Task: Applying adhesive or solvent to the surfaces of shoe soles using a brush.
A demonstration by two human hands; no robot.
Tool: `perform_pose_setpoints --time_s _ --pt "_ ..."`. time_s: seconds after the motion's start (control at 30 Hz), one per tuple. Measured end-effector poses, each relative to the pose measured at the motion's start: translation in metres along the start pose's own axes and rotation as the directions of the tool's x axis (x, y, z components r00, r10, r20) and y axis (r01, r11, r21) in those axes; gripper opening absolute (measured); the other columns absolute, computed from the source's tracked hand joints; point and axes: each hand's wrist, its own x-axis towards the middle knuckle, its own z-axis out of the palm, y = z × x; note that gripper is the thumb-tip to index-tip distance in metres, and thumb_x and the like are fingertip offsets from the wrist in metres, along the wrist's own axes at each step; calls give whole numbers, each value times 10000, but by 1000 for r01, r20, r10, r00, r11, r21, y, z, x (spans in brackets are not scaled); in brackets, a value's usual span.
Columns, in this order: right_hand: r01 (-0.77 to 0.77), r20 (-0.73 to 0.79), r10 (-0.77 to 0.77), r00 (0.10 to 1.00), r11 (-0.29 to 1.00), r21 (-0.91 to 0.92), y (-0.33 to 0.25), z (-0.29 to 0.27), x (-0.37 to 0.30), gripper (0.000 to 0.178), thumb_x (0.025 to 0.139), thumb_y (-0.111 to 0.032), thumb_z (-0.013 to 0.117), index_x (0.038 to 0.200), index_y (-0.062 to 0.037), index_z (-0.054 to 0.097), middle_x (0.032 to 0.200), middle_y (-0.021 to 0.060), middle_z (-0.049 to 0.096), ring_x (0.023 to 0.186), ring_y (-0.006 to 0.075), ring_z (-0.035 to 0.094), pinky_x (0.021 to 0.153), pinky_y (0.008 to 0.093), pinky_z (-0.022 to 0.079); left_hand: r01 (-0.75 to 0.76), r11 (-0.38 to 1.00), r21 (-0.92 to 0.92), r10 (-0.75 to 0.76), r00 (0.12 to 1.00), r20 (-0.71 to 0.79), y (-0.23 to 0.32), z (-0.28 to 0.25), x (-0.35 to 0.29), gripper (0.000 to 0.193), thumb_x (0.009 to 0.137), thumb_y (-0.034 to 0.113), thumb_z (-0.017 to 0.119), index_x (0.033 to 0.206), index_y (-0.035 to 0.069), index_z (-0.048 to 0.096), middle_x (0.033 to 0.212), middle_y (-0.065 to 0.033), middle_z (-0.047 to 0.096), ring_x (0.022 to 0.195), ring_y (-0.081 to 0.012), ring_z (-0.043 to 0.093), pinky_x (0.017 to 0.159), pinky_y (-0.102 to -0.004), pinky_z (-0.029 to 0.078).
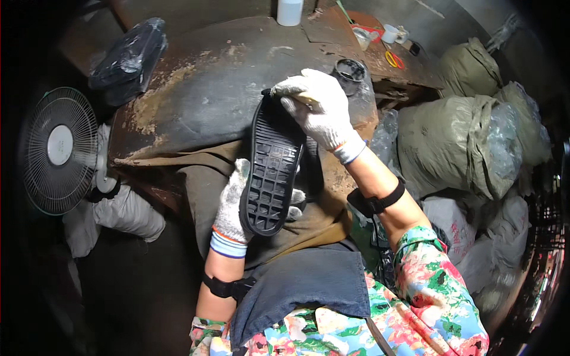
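Note:
A black rubber shoe sole is held upright above my lap, its ribbed, grid-patterned side toward me. My left hand, in a whitish glove with dark stains, wraps round its lower part, with fingertips showing at the right edge. At the top end, my gloved right hand pinches the sole's rim with bent fingers; whether something small is also between them is hidden. Behind the sole, to the right, another black piece shows partly, and I cannot make out its full shape.
A worn, dark worktable lies ahead, with an open dark jar and a white container. A black plastic bag sits at its left. Scissors lie back right. A fan stands left; stuffed sacks crowd the right.

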Motion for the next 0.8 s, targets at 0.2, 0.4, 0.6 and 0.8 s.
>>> perform_pose_setpoints --time_s 0.2,0.4,0.6,0.8 --pt "-301 35 305 952 906 298 0 -7 -17 112 904 -151 748 993 -130 813 1034 42 803 917 253 729 932 355 531 -41 999 -19 42 997 61 2 -7 2 822 1085 602 419 1636 8 288 1620 -279 396 1246 -576 598 971 -737 528" --pt "-185 257 101 961 925 331 -31 -3 -28 169 892 -191 743 1047 -157 803 1092 23 782 1042 247 701 998 403 509 -38 999 -27 39 998 53 1 -18 -6 801 1087 602 408 1626 17 316 1615 -292 394 1240 -595 596 964 -758 523" --pt "-195 199 149 969 951 239 4 -13 -19 179 874 -175 732 1033 -139 805 1052 37 794 975 256 715 917 393 489 12 998 -69 -3 991 131 -3 -8 3 800 1087 563 448 1639 9 278 1618 -284 397 1264 -557 598 1006 -697 536" --pt "-88 312 -18 950 942 323 -50 -6 -32 231 834 -186 783 1061 -207 819 1091 6 787 1156 248 689 1147 496 420 -149 988 -49 154 982 108 -10 -21 3 733 1085 572 439 1586 41 376 1507 -254 541 1244 -503 615 1014 -652 548"
